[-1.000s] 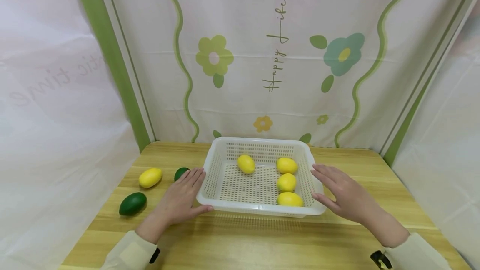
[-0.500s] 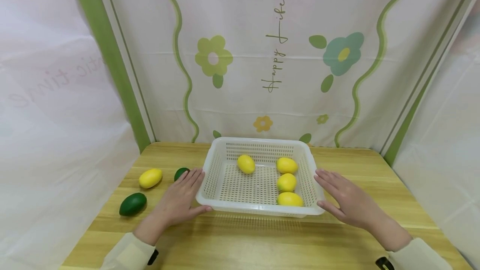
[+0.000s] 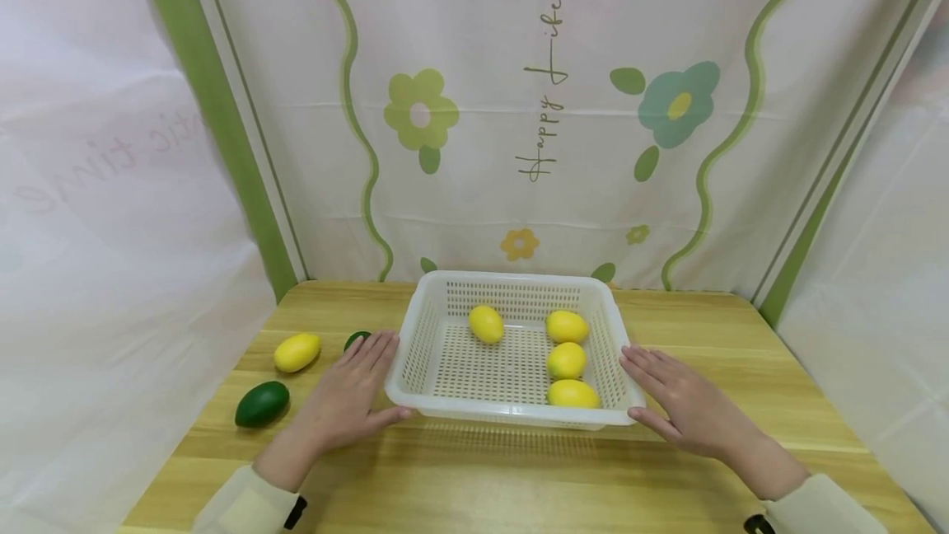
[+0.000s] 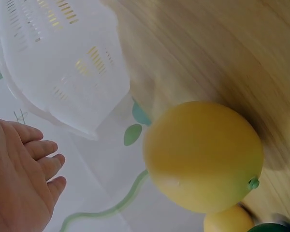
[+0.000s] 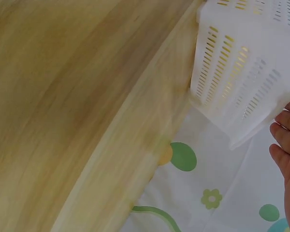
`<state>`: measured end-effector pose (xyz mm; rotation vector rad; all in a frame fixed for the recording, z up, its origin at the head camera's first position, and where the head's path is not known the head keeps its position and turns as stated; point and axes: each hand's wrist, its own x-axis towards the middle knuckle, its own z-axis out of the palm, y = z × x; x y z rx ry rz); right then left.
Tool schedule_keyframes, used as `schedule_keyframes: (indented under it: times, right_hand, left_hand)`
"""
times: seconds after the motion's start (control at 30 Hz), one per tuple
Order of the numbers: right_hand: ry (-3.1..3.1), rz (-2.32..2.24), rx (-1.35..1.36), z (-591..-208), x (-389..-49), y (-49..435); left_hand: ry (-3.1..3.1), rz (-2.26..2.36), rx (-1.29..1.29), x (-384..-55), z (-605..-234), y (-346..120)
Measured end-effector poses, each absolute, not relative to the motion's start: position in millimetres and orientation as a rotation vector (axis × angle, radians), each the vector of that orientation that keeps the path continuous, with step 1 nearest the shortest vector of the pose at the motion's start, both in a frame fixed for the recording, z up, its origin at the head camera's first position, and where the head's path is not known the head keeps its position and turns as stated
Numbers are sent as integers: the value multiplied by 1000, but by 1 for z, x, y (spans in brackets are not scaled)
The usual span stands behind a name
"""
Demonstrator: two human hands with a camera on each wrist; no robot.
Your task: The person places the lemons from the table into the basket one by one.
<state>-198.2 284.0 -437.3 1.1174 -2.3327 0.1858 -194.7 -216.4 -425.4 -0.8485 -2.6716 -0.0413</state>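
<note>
Wood table (image 3: 511,484) w/ white basket (image 3: 511,411) toward far edge, a hand at ea. end.
L hand (image 3: 344,398) by basket's L rim, R hand (image 3: 685,404) by its R rim; both open, fingers extended, can't tell if tips touch. In basket: 4 yellow fruits (image 3: 567,361), 3 in a row nr R side, 1 twd back L. On table, L of basket: yellow fruit (image 3: 297,352), dk green fruit (image 3: 263,404) nr it, 2nd green one (image 3: 357,337) partly hidden by L hand.

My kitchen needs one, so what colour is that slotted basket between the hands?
White; the slotted basket shows best in the head view.
</note>
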Motion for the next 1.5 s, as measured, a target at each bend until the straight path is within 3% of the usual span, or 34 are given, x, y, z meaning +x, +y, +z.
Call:
schedule_keyframes:
  times: [0.93,1.5]
  right_hand:
    - [-2312,222,1120,-444,-202,286]
    - [-2316,230,1111,-445,-200,286]
  left_hand:
    - [-2615,50,-712,-179,-403,-253]
    - [-2731,-16,-520,-166,-410,-286]
